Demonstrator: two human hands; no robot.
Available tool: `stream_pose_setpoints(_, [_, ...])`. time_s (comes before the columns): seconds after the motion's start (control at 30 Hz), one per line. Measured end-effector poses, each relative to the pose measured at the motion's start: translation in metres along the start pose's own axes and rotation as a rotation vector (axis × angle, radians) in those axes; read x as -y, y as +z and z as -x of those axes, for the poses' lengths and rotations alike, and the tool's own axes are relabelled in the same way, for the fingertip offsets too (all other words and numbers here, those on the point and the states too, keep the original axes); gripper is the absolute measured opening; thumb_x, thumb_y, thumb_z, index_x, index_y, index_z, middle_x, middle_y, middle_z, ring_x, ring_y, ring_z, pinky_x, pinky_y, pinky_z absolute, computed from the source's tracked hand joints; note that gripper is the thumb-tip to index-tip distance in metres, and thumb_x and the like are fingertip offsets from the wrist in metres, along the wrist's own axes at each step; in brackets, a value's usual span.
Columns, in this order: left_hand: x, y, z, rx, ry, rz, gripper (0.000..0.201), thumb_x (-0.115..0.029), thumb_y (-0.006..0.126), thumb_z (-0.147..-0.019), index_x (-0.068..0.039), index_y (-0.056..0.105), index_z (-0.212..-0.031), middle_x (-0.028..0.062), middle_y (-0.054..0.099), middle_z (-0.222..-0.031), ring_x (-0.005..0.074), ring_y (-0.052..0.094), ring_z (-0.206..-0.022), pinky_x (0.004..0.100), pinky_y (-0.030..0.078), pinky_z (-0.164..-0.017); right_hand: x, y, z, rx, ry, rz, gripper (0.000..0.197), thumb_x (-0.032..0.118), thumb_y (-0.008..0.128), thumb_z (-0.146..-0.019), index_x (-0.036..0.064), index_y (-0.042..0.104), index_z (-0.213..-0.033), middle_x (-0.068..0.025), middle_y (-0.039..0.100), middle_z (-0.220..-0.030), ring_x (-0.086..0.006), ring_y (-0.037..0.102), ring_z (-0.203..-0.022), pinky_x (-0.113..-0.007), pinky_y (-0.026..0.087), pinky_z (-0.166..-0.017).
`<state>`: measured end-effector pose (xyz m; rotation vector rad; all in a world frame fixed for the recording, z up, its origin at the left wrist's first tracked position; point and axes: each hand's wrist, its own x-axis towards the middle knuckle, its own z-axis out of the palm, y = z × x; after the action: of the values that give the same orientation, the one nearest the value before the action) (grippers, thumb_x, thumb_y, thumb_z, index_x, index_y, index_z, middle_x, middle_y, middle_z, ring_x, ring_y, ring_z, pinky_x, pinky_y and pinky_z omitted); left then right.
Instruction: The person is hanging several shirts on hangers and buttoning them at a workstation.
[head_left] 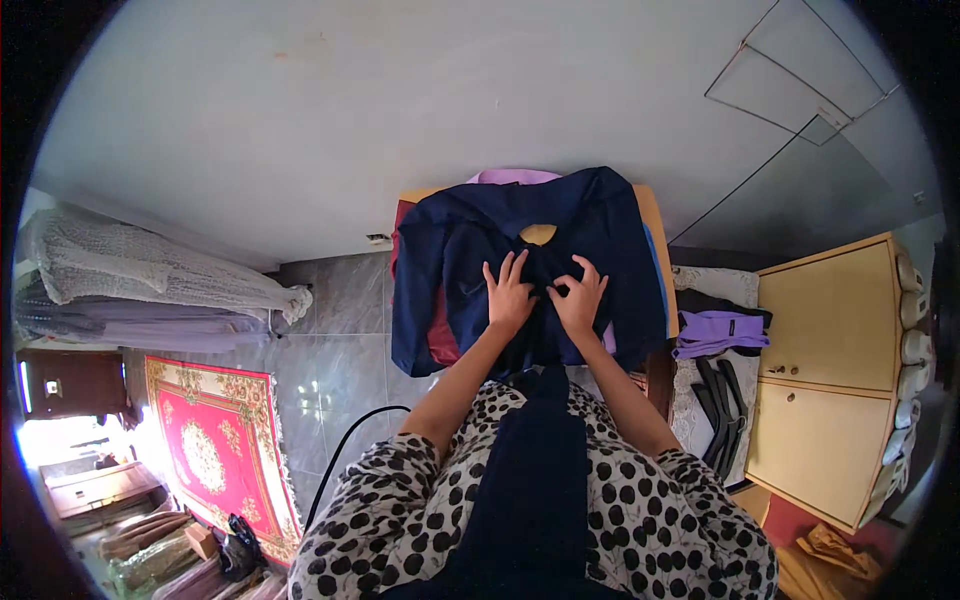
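Note:
A navy blue long-sleeved garment [617,260] lies spread out in front of me, with its sleeves hanging toward me on either side. At its neck a tan patch [539,234] shows. My left hand [510,297] rests on the garment's middle, thumb and forefinger closed at the front edge and the other fingers raised. Just to its right, my right hand [580,298] pinches at the same front strip, its thumb and forefinger curled into a ring. What lies between the fingertips is small and dark, and I cannot make it out apart from the cloth.
Under the garment is a wood-edged table [652,225] with lavender cloth [515,176] behind. To the right, purple cloth [722,333] and black hangers [722,415] lie beside a pale cabinet [825,370]. Left are hanging garments [150,270], a black cable [345,440] and a red rug [215,440].

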<state>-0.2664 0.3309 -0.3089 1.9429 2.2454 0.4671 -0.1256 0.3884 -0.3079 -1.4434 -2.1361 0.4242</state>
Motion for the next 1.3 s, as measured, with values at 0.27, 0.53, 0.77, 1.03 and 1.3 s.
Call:
stream_pose_setpoints(0.27, [0.002,-0.017,0.017,-0.173,-0.046,0.188,0.017,-0.022,0.075,-0.075,-0.020,0.078,-0.091,0.0008,0.039,-0.149,0.0249,0.030,-0.141,0.0643,0.015,-0.113,0.011,-0.009,-0.002,-0.071,0.008,-0.073,0.018,0.021,0.084,-0.067,0.0119,0.073,-0.077,-0.0068,0.050,-0.132,-0.0314,0.046,-0.126,-0.060,0.029,-0.108])
stream_pose_setpoints(0.53, [0.001,-0.052,0.025,-0.375,0.123,0.158,0.009,-0.020,0.074,-0.075,-0.016,0.076,-0.084,-0.0014,0.051,-0.140,0.0226,0.040,-0.136,0.0596,0.020,-0.113,0.024,-0.030,-0.004,-0.058,-0.047,-0.229,0.018,0.020,0.083,-0.071,0.0102,0.075,-0.083,-0.0097,0.051,-0.132,-0.0333,0.049,-0.121,-0.045,0.037,-0.100])
stream_pose_setpoints(0.77, [-0.008,-0.065,0.027,-0.357,0.141,0.102,0.006,-0.021,0.076,-0.074,-0.017,0.077,-0.078,-0.0019,0.054,-0.136,0.0233,0.044,-0.131,0.0620,0.020,-0.112,0.027,-0.036,0.002,0.049,-0.166,-0.296,0.012,0.016,0.078,-0.076,0.0098,0.075,-0.086,-0.0096,0.051,-0.135,-0.0324,0.047,-0.124,-0.051,0.033,-0.106])
stream_pose_setpoints(1.03, [-0.016,-0.069,0.025,-0.325,0.132,0.080,0.008,-0.022,0.076,-0.071,-0.018,0.077,-0.078,-0.0038,0.056,-0.129,0.0227,0.044,-0.130,0.0642,0.017,-0.112,0.025,-0.049,0.004,0.096,-0.240,-0.237,0.014,0.018,0.079,-0.075,0.0108,0.075,-0.088,-0.0076,0.051,-0.136,-0.0309,0.046,-0.127,-0.057,0.027,-0.109])
stream_pose_setpoints(1.3, [-0.018,-0.063,0.026,-0.374,0.090,0.154,0.006,-0.023,0.075,-0.072,-0.018,0.076,-0.075,-0.0057,0.058,-0.123,0.0203,0.045,-0.129,0.0643,0.018,-0.111,0.010,-0.042,0.003,0.153,-0.149,-0.482,0.024,0.020,0.086,-0.069,0.0098,0.076,-0.089,-0.0126,0.048,-0.138,-0.0322,0.043,-0.130,-0.044,0.034,-0.110])
